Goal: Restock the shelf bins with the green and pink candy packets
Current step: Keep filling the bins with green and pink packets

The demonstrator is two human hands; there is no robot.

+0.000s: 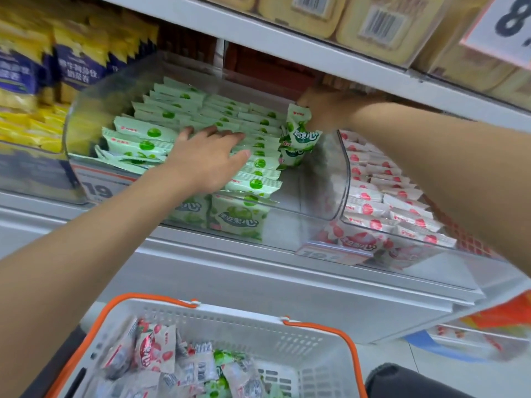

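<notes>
Left hand (209,159) spread on green packets (255,183); right hand (324,110) pinching upright packet (301,135) marked "心"; price tag (97,188) "19".

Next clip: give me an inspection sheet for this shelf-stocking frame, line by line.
Surface: white shelf carrying clear bins.
Job's things: green packets in rows in the left bin; pink packets in the right bin; more of both in the basket.
Clutter: nothing seen.
Hands: left hand flat on the green rows; right hand grips upright green packets at the bin's right end.
Cables: nothing seen.
Surroundings: yellow-and-blue bags at left, barcoded boxes above, price tags.
</notes>
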